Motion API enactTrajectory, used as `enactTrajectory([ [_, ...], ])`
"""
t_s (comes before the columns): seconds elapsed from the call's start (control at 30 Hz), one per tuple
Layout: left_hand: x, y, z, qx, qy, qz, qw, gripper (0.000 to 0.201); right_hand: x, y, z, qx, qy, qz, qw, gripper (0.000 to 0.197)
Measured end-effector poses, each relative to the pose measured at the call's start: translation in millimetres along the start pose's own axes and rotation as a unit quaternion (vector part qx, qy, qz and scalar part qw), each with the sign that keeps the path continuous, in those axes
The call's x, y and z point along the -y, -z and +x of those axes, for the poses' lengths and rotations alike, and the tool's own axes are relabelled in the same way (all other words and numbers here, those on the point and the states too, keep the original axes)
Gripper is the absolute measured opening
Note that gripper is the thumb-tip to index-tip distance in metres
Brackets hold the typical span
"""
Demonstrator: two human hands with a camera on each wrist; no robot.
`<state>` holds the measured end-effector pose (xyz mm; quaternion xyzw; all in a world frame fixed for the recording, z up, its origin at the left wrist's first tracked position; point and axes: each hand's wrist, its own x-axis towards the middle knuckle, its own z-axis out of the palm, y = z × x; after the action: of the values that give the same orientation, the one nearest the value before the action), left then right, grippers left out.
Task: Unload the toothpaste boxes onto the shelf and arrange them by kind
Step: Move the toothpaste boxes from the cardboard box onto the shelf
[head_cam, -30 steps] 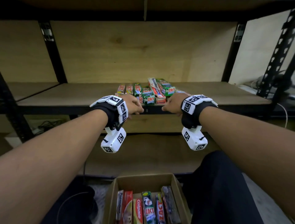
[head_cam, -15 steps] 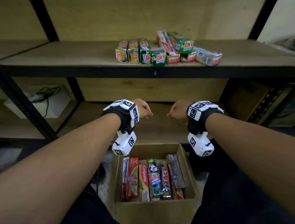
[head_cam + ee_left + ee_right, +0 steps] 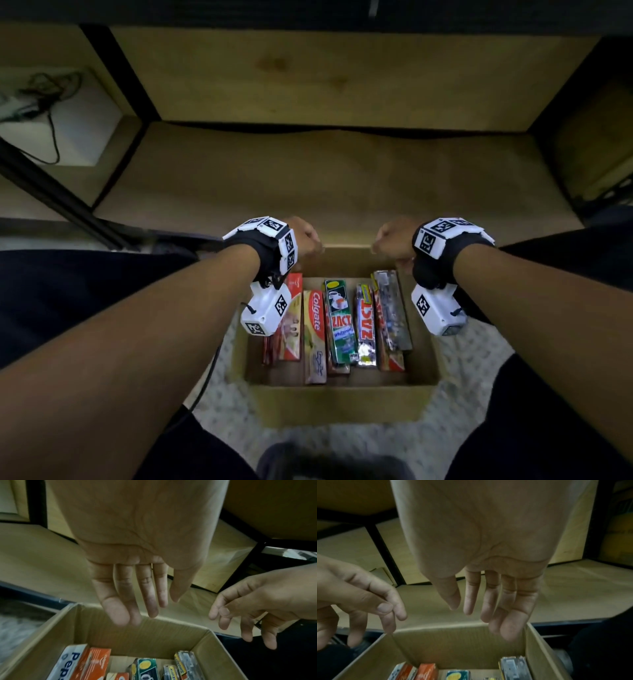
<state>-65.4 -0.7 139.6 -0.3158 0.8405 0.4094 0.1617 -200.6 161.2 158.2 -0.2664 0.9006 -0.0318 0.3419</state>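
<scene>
An open cardboard carton (image 3: 339, 406) stands on the floor between my knees. Several toothpaste boxes lie side by side in it: a red one (image 3: 291, 322), a Colgate (image 3: 315, 330), a green Zact (image 3: 339, 325), another Zact (image 3: 365, 330) and a grey one (image 3: 390, 308). My left hand (image 3: 305, 236) and right hand (image 3: 390, 240) hover over the carton's far rim, a little apart. In the left wrist view the left hand (image 3: 150, 608) hangs with loose fingers and holds nothing. The right hand (image 3: 483, 615) is likewise empty and relaxed. A Pepsodent box (image 3: 70, 662) lies at the carton's left wall.
A bare wooden lower shelf board (image 3: 308, 178) lies just beyond the carton, with black metal uprights (image 3: 113, 78) at its sides. A white block with cables (image 3: 58, 113) sits at far left. My dark-trousered legs (image 3: 85, 284) flank the carton on a pale patterned floor (image 3: 472, 359).
Both hands have dropped from the edge of the upper shelf to just above the carton. The view has tilted down, so the shelf with the placed boxes has left the frame.
</scene>
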Motion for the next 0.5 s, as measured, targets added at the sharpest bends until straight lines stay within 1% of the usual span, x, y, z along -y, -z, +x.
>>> enactTrajectory([
  [0.13, 25.5, -13.5, 19.9, -0.001, 0.015, 0.024, 1.0, 0.015, -1.6, -28.8, 25.9, 0.04, -0.004, -0.008, 0.999, 0.031],
  [0.33, 68.6, -25.1, 49.6, 0.051, 0.032, 0.102, 0.993, 0.017, 8.0, -77.6, 53.2, 0.097, -0.002, -0.008, 0.995, 0.028],
  [0.43, 88.4, -39.8, 62.7, 0.034, 0.04, 0.131, 0.99, 0.018, 9.0, -99.4, 63.9, 0.105, 0.004, 0.007, 0.994, 0.038],
  [0.5, 97.3, -46.7, 71.5, 0.024, 0.047, 0.125, 0.991, 0.017, 10.2, -108.9, 68.6, 0.108, 0.015, 0.007, 0.994, 0.045],
])
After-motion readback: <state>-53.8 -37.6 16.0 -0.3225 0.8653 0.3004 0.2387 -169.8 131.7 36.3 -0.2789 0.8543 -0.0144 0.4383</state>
